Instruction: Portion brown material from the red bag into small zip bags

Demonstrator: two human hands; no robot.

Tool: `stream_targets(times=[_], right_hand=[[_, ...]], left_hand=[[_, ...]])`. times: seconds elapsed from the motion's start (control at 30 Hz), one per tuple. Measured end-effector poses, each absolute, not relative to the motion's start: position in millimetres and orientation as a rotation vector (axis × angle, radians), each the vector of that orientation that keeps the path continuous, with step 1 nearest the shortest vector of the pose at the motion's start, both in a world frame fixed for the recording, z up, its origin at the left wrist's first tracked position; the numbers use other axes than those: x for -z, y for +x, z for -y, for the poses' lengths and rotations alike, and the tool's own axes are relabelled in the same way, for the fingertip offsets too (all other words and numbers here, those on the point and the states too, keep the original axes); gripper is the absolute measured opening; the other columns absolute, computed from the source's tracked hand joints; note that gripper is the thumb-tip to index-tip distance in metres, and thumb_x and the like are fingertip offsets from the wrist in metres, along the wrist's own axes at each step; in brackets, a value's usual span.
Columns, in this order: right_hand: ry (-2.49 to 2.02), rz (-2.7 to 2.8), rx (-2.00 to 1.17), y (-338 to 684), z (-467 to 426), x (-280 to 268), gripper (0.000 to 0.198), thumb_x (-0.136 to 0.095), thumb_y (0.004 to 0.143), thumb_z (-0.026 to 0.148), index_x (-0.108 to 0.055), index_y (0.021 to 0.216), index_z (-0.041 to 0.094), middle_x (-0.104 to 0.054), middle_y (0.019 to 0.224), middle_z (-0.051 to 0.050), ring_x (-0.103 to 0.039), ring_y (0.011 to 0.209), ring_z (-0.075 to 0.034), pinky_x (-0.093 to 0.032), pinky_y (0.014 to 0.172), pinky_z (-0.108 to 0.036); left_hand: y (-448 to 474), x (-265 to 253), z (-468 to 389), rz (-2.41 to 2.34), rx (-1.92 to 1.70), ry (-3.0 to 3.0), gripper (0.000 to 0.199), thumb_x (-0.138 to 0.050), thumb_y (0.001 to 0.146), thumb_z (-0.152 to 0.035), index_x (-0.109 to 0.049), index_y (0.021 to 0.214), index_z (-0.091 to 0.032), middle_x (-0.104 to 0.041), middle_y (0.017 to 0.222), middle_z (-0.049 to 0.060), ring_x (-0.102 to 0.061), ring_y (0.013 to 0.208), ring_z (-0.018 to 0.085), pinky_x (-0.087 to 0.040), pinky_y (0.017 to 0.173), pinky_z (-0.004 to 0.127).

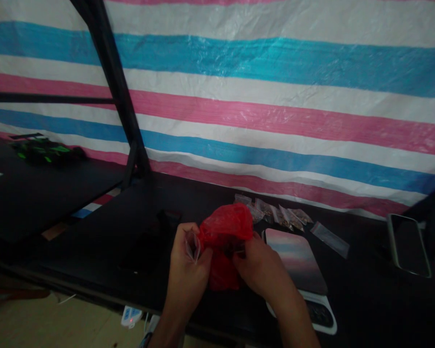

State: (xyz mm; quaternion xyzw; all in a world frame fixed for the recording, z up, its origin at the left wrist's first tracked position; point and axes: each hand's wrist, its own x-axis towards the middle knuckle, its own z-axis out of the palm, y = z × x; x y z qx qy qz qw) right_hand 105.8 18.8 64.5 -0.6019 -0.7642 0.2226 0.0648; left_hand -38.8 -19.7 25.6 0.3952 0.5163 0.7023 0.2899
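A red plastic bag (pixel 226 222) is bunched between my two hands over the black table. My left hand (pixel 190 263) is closed, with a small clear zip bag (pixel 193 245) in its curled fingers, and its thumb presses against the red bag. On the other side, my right hand (pixel 257 263) has its fingers closed at the red bag's edge; the fingertips are partly hidden and dark. What lies inside the red bag cannot be made out. Just right of my right hand is a kitchen scale (pixel 297 258) with a shiny top plate, partly covered by my forearm.
Several filled small zip bags (pixel 281 216) lie behind the scale, with a flat clear zip bag (pixel 330 239) beside them. A phone (pixel 409 245) rests at the right. A green and black toy car (pixel 45 149) stands far left, near a black metal post (pixel 118 92).
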Motion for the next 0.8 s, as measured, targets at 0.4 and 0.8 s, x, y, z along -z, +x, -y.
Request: stream_targets(times=[0.4,0.8], right_hand=[[-1.893,2.262,-0.66,86.6,-20.6,-59.1,0.043,-0.057,0.098,0.022,-0.055,0.141,0.016,-0.064,0.135,-0.019,-0.072,0.113,-0.035,-0.051,0.088,-0.041],[-1.696,2.189,-0.847,96.7,-20.0,-56.0,0.029,-0.057,0.096,0.02,-0.063,0.124,0.019,-0.073,0.118,-0.011,-0.071,0.105,-0.025,-0.047,0.087,-0.032]], left_hand=[[-34.7,-26.0,16.5,-1.235,-1.792,0.547,0.037,-0.071,0.055,-0.017,-0.058,0.089,-0.023,-0.067,0.077,-0.005,-0.061,0.068,0.014,-0.05,0.061,0.023],[-44.7,-40.7,20.6,-1.174,-1.857,0.423,0.042,-0.074,0.048,-0.014,-0.057,0.086,-0.023,-0.064,0.071,-0.009,-0.059,0.06,0.01,-0.046,0.052,0.019]])
